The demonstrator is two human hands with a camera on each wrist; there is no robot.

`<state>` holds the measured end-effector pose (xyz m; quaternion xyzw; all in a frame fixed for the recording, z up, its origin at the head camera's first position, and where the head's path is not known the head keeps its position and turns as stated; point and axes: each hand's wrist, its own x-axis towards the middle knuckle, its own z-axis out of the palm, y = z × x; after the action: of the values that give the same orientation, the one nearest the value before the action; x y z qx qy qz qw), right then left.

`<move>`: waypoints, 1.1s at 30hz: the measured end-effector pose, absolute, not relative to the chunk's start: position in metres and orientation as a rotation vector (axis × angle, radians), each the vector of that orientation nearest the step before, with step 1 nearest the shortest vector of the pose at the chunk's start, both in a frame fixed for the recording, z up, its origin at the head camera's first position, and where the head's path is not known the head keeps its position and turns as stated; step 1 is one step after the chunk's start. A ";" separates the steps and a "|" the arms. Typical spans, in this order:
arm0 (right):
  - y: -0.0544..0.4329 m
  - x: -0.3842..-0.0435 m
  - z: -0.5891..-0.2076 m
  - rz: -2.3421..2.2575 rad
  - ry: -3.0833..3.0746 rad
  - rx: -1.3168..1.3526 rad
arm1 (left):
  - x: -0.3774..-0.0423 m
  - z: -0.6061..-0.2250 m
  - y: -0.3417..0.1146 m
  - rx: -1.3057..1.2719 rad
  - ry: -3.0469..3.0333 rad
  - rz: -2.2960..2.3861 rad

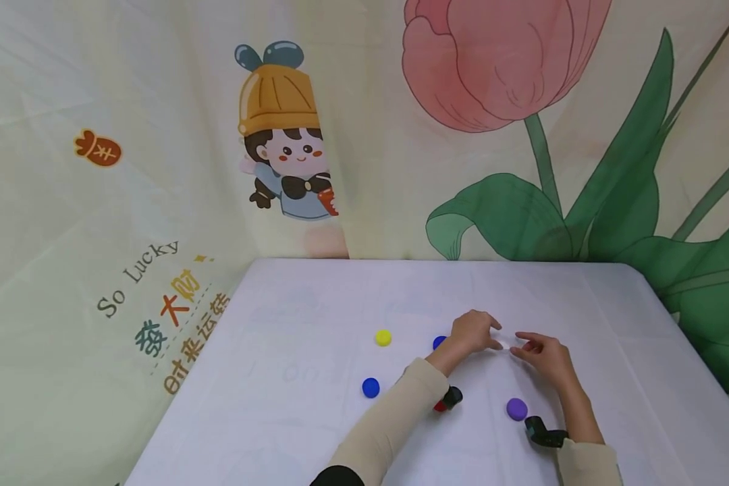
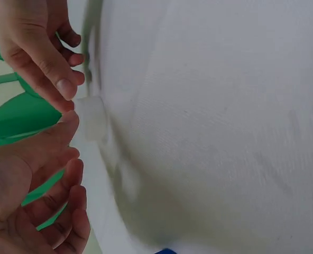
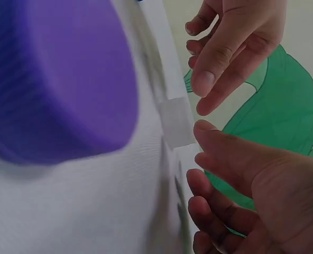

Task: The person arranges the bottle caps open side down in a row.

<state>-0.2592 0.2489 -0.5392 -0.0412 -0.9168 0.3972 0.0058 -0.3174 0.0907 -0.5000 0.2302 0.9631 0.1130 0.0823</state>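
A small white cap-like piece stands between my hands near the back of the table; it looks pale and short-sided in the left wrist view and right wrist view. My left hand is on its left, thumb and fingers parted. From the right comes my right hand, its fingers loosely bent and spread from the thumb. Fingertips of both hands lie close to the white piece; whether any touches it I cannot tell. Neither hand visibly grips anything.
A yellow cap and a blue cap lie left. Another blue cap is partly behind my left wrist. A red cap shows beside the left sleeve. The purple cap lies near my right wrist's black camera.
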 end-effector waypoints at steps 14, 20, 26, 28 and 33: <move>0.242 -0.261 -0.551 1.196 -2.837 -0.011 | -0.323 -0.508 0.093 0.695 2.865 0.275; 0.240 -0.253 -0.537 1.175 -2.787 0.034 | -0.319 -0.498 0.084 0.839 2.832 0.366; 0.241 -0.248 -0.520 1.129 -2.660 0.092 | -0.308 -0.470 0.068 0.968 2.861 0.607; 0.242 -0.248 -0.514 1.129 -2.598 0.124 | -0.302 -0.459 0.062 0.968 2.879 0.715; 0.230 -0.231 -0.473 1.120 -2.520 0.177 | -0.282 -0.435 0.046 0.965 2.896 0.943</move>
<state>-0.2309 0.2302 -0.4728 0.0629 -0.8957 0.3980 0.1881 -0.2819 0.0462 -0.4349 0.3019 0.9061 0.2951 -0.0265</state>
